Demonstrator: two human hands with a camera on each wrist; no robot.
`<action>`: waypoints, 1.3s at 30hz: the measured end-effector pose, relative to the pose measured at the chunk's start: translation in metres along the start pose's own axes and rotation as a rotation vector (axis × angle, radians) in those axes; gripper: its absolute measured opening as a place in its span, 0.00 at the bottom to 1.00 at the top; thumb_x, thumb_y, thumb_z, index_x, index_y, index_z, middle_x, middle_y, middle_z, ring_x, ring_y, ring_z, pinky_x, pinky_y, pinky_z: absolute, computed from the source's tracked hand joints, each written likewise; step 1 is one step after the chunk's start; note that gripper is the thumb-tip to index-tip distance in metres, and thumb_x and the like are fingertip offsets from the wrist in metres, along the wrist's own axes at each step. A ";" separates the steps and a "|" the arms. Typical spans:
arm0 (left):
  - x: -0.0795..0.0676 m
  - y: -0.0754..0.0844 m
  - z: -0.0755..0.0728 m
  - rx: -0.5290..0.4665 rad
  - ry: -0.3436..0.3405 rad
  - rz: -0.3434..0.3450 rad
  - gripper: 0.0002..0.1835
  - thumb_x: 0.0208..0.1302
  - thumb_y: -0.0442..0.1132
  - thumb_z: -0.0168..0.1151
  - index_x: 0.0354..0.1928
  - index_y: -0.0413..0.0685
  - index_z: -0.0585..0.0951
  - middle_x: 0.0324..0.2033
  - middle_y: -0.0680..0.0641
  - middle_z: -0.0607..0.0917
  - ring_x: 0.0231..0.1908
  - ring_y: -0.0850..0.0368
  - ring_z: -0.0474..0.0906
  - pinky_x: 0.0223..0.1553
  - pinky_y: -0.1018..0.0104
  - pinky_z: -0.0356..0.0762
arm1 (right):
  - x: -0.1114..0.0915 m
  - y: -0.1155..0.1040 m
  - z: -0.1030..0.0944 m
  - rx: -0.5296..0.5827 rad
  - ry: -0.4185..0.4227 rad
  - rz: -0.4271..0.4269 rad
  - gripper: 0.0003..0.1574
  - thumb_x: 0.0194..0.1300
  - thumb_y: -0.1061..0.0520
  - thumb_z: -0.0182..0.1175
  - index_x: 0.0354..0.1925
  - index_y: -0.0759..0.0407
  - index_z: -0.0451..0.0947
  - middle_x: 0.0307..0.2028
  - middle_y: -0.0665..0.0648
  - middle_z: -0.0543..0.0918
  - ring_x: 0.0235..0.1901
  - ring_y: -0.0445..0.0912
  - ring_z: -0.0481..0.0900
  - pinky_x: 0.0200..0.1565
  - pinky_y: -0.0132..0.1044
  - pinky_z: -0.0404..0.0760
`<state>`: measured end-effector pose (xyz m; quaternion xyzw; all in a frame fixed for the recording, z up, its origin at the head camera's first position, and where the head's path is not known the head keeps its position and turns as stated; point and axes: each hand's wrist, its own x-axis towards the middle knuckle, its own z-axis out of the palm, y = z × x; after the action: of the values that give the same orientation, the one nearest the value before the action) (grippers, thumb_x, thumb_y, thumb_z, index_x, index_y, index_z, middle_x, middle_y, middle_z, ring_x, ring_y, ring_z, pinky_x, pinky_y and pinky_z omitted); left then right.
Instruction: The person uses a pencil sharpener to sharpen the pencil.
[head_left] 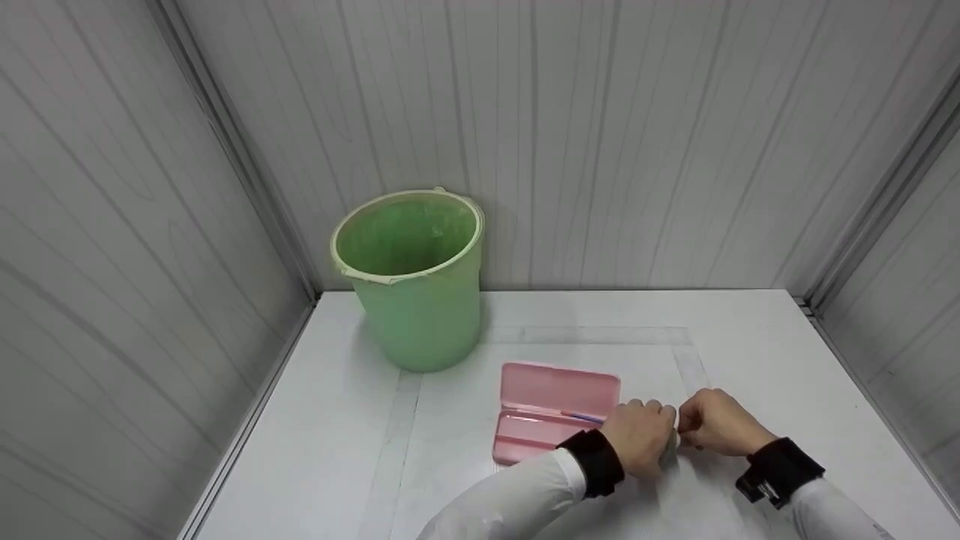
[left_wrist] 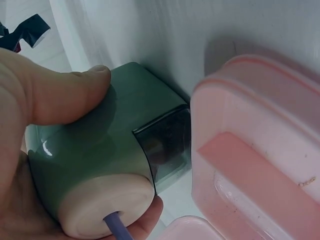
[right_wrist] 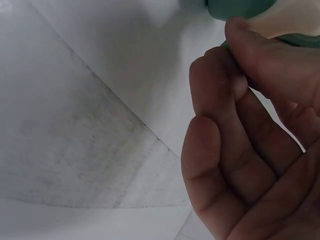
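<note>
My left hand [head_left: 639, 436] grips a green desktop pencil sharpener [left_wrist: 125, 115] with a dark see-through drawer [left_wrist: 167, 142]. A purple pencil [left_wrist: 117, 227] sticks out of the hole in its round cream face [left_wrist: 102, 205]. On the sharpener's right side, my right hand [head_left: 718, 421] pinches a small cream part [right_wrist: 295, 17] between thumb and curled fingers; its fingertips largely hide what they pinch. Just left of the left hand lies an open pink pencil case [head_left: 559, 386], with a blue pencil [head_left: 585, 417] in it, orange at one end.
A green bucket [head_left: 427, 322] stands at the back left of the white table [head_left: 345, 450]. Clear tape strips [head_left: 401, 420] run along the tabletop. Grey panel walls [head_left: 570, 150] enclose the back and both sides.
</note>
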<state>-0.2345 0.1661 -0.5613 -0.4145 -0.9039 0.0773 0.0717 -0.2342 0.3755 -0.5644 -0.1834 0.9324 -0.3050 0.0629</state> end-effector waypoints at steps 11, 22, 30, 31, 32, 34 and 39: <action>0.001 0.000 0.003 -0.006 -0.004 -0.029 0.30 0.56 0.65 0.80 0.53 0.62 0.78 0.40 0.61 0.85 0.37 0.66 0.81 0.36 0.72 0.80 | 0.000 0.003 0.006 0.001 -0.034 -0.042 0.14 0.51 0.68 0.79 0.22 0.52 0.87 0.19 0.44 0.86 0.21 0.29 0.72 0.28 0.29 0.72; 0.002 0.003 0.006 -0.015 0.033 -0.044 0.27 0.58 0.64 0.78 0.51 0.61 0.78 0.39 0.60 0.86 0.36 0.66 0.82 0.35 0.71 0.80 | -0.004 0.010 0.006 0.112 -0.119 -0.016 0.10 0.54 0.68 0.79 0.25 0.56 0.90 0.21 0.53 0.90 0.20 0.30 0.77 0.26 0.28 0.75; 0.004 0.003 0.003 -0.038 0.010 -0.057 0.25 0.58 0.63 0.77 0.48 0.61 0.78 0.37 0.60 0.84 0.34 0.66 0.80 0.33 0.71 0.79 | -0.008 0.004 0.007 0.143 -0.155 0.005 0.06 0.57 0.64 0.81 0.27 0.57 0.92 0.21 0.55 0.91 0.20 0.31 0.77 0.26 0.28 0.75; 0.004 0.003 0.004 -0.042 0.011 -0.059 0.24 0.58 0.63 0.77 0.48 0.61 0.78 0.36 0.60 0.84 0.34 0.66 0.80 0.33 0.71 0.78 | -0.007 0.002 0.007 0.135 -0.156 -0.005 0.07 0.56 0.63 0.81 0.26 0.57 0.92 0.21 0.55 0.91 0.19 0.31 0.76 0.25 0.28 0.74; 0.004 0.003 0.004 -0.045 0.013 -0.060 0.24 0.59 0.63 0.77 0.47 0.61 0.78 0.36 0.60 0.84 0.34 0.65 0.80 0.33 0.70 0.78 | -0.007 0.001 0.007 0.127 -0.156 -0.019 0.07 0.56 0.64 0.81 0.26 0.57 0.92 0.20 0.55 0.91 0.19 0.30 0.76 0.25 0.28 0.74; 0.004 0.003 0.004 -0.054 0.015 -0.062 0.23 0.60 0.63 0.76 0.47 0.61 0.79 0.35 0.59 0.84 0.33 0.65 0.79 0.32 0.70 0.77 | -0.007 0.000 0.007 0.105 -0.155 -0.048 0.07 0.55 0.65 0.81 0.26 0.56 0.92 0.19 0.54 0.90 0.19 0.29 0.75 0.24 0.28 0.73; 0.004 0.006 0.004 -0.076 0.000 -0.062 0.23 0.61 0.63 0.75 0.47 0.61 0.79 0.35 0.59 0.84 0.33 0.65 0.78 0.31 0.69 0.76 | -0.008 0.000 0.008 0.084 -0.168 -0.078 0.08 0.53 0.66 0.80 0.25 0.54 0.92 0.17 0.51 0.88 0.17 0.25 0.72 0.21 0.26 0.71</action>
<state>-0.2334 0.1721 -0.5656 -0.3886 -0.9186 0.0407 0.0585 -0.2249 0.3746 -0.5712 -0.2419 0.9023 -0.3297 0.1366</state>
